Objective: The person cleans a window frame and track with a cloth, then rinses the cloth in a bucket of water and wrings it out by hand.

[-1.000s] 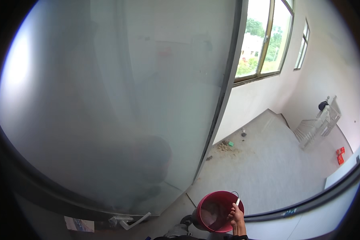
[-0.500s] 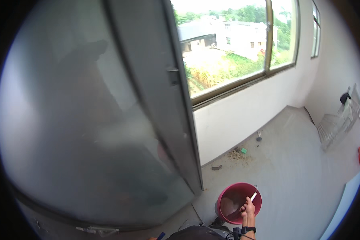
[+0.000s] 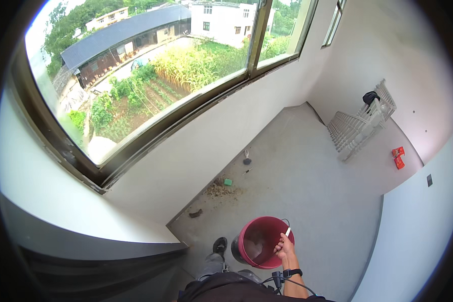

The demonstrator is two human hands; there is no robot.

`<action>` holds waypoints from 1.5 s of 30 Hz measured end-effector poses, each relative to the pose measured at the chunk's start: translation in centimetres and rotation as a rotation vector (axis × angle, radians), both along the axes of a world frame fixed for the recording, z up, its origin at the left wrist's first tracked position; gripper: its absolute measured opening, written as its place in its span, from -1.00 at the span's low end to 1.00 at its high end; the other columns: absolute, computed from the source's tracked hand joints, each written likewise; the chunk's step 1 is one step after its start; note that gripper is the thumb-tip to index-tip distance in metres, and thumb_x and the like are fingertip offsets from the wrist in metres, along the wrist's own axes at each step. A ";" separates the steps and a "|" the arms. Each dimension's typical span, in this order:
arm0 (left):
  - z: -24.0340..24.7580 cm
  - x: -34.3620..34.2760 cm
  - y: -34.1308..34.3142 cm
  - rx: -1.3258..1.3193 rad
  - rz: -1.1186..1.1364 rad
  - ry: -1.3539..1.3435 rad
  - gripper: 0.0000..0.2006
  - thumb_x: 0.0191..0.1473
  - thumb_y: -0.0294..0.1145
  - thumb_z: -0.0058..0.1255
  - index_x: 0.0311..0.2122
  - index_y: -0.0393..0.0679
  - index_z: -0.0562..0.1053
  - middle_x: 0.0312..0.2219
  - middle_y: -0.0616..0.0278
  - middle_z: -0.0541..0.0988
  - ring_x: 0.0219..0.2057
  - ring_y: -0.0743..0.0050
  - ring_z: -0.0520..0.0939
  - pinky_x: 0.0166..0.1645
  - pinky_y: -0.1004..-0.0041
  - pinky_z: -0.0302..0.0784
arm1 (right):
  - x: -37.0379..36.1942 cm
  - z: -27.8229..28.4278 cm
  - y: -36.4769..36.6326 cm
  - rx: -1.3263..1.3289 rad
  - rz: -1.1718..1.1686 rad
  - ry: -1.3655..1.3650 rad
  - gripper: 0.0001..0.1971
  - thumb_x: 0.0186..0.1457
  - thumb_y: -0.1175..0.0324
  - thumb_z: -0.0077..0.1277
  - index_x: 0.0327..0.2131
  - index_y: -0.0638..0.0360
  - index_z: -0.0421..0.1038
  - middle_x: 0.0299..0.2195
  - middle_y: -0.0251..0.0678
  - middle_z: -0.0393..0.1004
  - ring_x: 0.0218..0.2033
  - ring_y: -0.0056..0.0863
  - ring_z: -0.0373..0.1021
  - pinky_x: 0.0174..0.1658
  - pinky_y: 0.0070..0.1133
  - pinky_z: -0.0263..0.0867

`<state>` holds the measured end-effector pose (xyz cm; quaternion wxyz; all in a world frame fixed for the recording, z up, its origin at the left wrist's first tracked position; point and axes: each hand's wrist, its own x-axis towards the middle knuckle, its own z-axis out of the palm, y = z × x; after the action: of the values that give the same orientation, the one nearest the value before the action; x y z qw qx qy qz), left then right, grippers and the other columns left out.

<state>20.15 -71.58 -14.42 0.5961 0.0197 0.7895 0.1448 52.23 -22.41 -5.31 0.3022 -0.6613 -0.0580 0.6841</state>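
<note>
My right hand (image 3: pixel 285 245), with a dark band on its wrist, is closed round the white grip of a bucket's wire handle. The bucket (image 3: pixel 242 242) is deep pink and round, and hangs or stands just in front of my legs; I cannot tell whether it touches the floor. Inside it, something greyish and pale, perhaps murky water, lies toward the bottom. My left hand does not show.
A pile of crumbly debris (image 3: pixel 221 189) with a green block (image 3: pixel 228 182) lies by the wall beneath the window (image 3: pixel 176 105). White railings (image 3: pixel 355 128) stand far right, near a red packet (image 3: pixel 398 157). A pale low wall (image 3: pixel 412 221) runs along the right.
My view has swung left past the grey door, so the whole window shows. I have stepped forward, the bucket still in my right hand.
</note>
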 end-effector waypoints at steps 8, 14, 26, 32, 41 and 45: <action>-3.8 -1.3 10.9 0.148 0.008 0.026 -0.64 0.09 -0.15 0.18 -0.27 -0.32 0.58 -0.42 0.19 0.65 -0.35 0.55 0.56 -0.22 0.36 0.47 | 2.1 1.9 13.7 0.095 -0.011 -0.042 -0.67 0.11 0.05 0.19 -0.50 -0.11 0.26 -0.73 -0.62 0.02 -0.69 -0.66 0.04 -0.53 -0.55 0.07; 3.7 1.9 25.0 -0.057 -0.171 0.263 -0.74 0.14 -0.23 0.12 -0.31 -0.27 0.57 -0.46 0.13 0.66 -0.45 0.40 0.64 -0.31 0.37 0.53 | 3.3 -1.4 23.9 0.034 0.058 -0.074 -0.66 0.10 0.03 0.20 -0.50 -0.11 0.28 -0.74 -0.63 0.06 -0.69 -0.66 0.04 -0.50 -0.57 0.06; 8.6 11.5 38.9 -0.108 0.360 0.007 -0.83 0.17 -0.34 0.07 -0.33 -0.25 0.53 -0.61 0.23 0.55 -0.65 0.47 0.56 -0.53 0.42 0.48 | 4.2 -3.1 42.9 -0.044 0.265 -0.068 -0.69 0.10 0.07 0.19 -0.47 -0.08 0.27 -0.73 -0.61 0.06 -0.68 -0.63 0.04 -0.50 -0.56 0.05; 0.7 8.4 47.2 -0.180 0.313 -0.014 -0.80 0.17 -0.31 0.07 -0.34 -0.24 0.54 -0.61 0.26 0.56 -0.65 0.45 0.57 -0.51 0.42 0.49 | 3.6 -4.1 52.8 -0.100 0.339 -0.093 -0.67 0.09 0.04 0.20 -0.48 -0.07 0.29 -0.72 -0.60 0.05 -0.63 -0.60 0.05 -0.40 -0.52 0.10; -2.1 -3.0 79.2 0.155 -0.037 0.140 -0.72 0.19 -0.19 0.09 -0.22 -0.25 0.55 -0.56 0.33 0.55 -0.57 0.63 0.54 -0.46 0.54 0.49 | 0.8 -13.8 64.0 -0.046 0.336 -0.106 -0.70 0.11 0.12 0.21 -0.46 0.00 0.31 -0.68 -0.56 0.15 -0.62 -0.60 0.13 -0.44 -0.59 0.16; -3.6 -1.7 87.9 0.166 0.054 0.106 -0.74 0.20 -0.24 0.08 -0.16 -0.24 0.54 -0.53 0.33 0.55 -0.56 0.64 0.53 -0.41 0.55 0.50 | 0.4 -18.3 68.4 -0.078 0.272 -0.112 -0.74 0.14 0.18 0.19 -0.44 0.03 0.32 -0.65 -0.55 0.18 -0.61 -0.65 0.15 -0.46 -0.61 0.15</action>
<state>18.50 16.30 -18.00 0.5458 0.0555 0.8054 0.2244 52.68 46.03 -23.62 0.1772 -0.6956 -0.1373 0.6825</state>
